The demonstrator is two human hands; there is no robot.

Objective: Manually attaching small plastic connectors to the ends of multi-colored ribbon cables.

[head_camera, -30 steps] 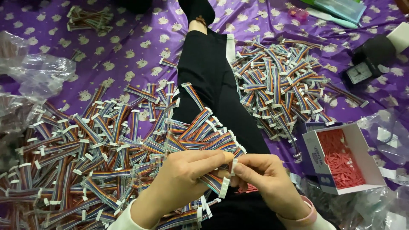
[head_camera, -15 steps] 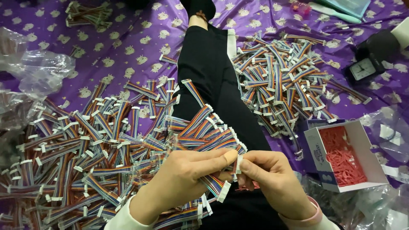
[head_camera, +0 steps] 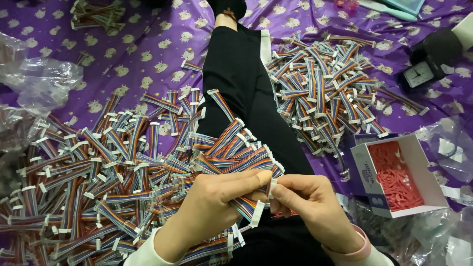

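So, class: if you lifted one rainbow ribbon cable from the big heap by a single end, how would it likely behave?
Probably floppy: the cable bends between the left hand and right hand. Likely light, since thin strands pile loosely in the heap. The white end connector looks rigid, giving fingers a firmer grip point.

Purple patterned sheet [head_camera: 148, 59] underneath; black clock [head_camera: 419, 76] upper right; white box of red pieces [head_camera: 394, 177] at right; clear plastic bags [head_camera: 44, 81] at left.
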